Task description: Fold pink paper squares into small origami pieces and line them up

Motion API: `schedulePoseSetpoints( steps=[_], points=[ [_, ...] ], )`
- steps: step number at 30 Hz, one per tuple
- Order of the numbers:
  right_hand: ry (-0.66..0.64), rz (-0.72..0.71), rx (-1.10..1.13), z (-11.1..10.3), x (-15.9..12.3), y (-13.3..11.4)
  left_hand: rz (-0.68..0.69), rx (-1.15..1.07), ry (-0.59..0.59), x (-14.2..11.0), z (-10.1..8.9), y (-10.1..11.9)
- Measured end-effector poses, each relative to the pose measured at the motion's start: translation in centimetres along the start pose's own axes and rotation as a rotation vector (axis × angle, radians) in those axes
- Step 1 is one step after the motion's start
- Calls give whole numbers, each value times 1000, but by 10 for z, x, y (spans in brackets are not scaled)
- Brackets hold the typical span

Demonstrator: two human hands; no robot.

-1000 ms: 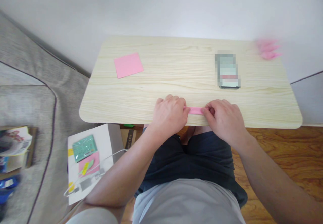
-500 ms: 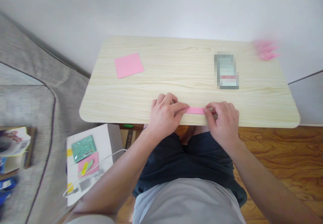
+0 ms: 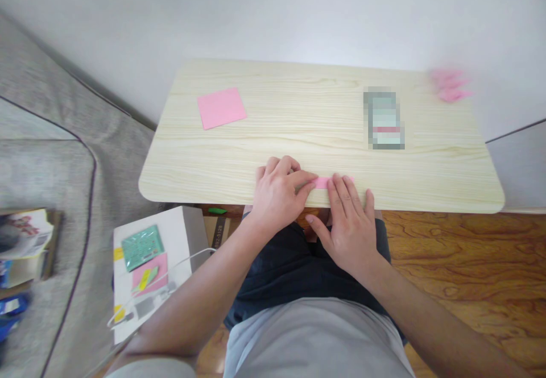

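A narrow folded strip of pink paper (image 3: 321, 183) lies near the front edge of the pale wooden table (image 3: 298, 99). My left hand (image 3: 281, 187) pinches its left end between thumb and fingers. Flat across the strip's right part, my right hand (image 3: 348, 219) presses down with its fingers stretched out and its thumb spread over the table edge. The right tip of the strip shows just past those fingers. A flat pink sheet of paper (image 3: 222, 108) rests at the back left of the table.
A pixelated rectangular object (image 3: 386, 119) lies at the table's right half. Blurred pink pieces (image 3: 451, 85) sit at the back right corner. Left below the table, a white box (image 3: 170, 224) carries a green packet (image 3: 143, 247), pink paper and a white cable. A grey sofa (image 3: 115, 167) stands at left.
My right hand has let go of its pinch on the strip's right end, moved left and flattened over the strip. My left hand keeps its pinch.
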State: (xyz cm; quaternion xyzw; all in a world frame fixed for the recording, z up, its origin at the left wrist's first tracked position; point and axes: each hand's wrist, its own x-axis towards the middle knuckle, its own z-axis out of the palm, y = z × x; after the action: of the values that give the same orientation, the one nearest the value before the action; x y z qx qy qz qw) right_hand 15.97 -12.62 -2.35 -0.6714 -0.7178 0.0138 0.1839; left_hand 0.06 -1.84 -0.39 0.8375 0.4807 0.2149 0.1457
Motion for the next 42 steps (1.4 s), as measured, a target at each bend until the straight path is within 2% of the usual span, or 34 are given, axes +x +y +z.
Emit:
schedulePoseSetpoints(
  steps=[11,20,27,31,36,42],
  points=[
    [34,2,-31,-14,-9,38,-2,25,28,-2,0,0],
    [150,84,86,-24,22,46,96,41,46,-11,3,15],
    [236,-79,189,-16,33,57,142,-49,139,-17,8,14],
    [238,-118,158,-16,28,58,159,-45,144,-20,7,12],
    [245,-105,110,-18,13,54,142,-47,144,-25,5,13],
    [255,-77,136,-10,0,58,130,-70,129,-28,5,12]
  ],
)
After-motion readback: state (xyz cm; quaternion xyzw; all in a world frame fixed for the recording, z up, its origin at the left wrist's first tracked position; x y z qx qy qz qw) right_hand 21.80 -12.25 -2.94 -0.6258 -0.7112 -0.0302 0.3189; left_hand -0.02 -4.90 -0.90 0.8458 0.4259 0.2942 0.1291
